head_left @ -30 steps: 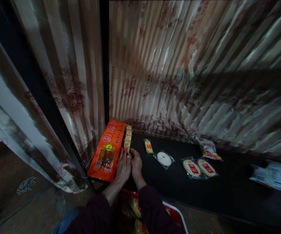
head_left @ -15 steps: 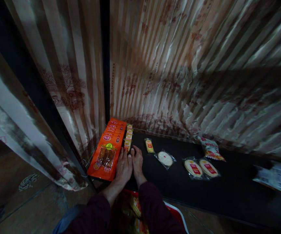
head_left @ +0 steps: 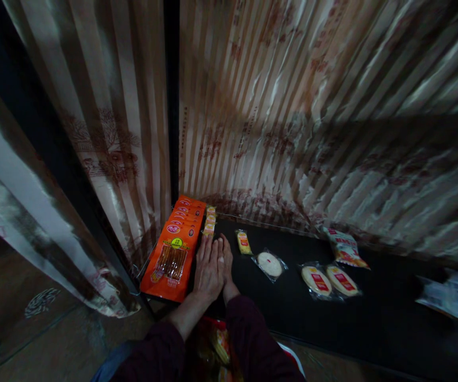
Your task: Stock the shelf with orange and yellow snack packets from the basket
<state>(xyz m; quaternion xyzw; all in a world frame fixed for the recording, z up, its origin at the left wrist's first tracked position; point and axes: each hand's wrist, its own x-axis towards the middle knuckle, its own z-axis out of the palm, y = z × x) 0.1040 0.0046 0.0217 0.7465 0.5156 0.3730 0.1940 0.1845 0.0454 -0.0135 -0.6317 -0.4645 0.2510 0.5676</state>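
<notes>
Left hand (head_left: 209, 273), fingers extended, is at lower centre of the frame, at the near end of the row of small packs (head_left: 210, 218); right hand (head_left: 228, 268) rests against it. Whether either grips anything cannot be told. Orange packets (head_left: 175, 246) lie just left, on the black shelf (head_left: 269, 302)

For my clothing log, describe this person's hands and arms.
Both the left hand and right hand are ungloved. The left sleeve and right sleeve are long and dark, purplish maroon, with no marking that shows. The left one stops short of the wrist, leaving some forearm bare. It is too dim to tell whether a ring is worn.
</notes>
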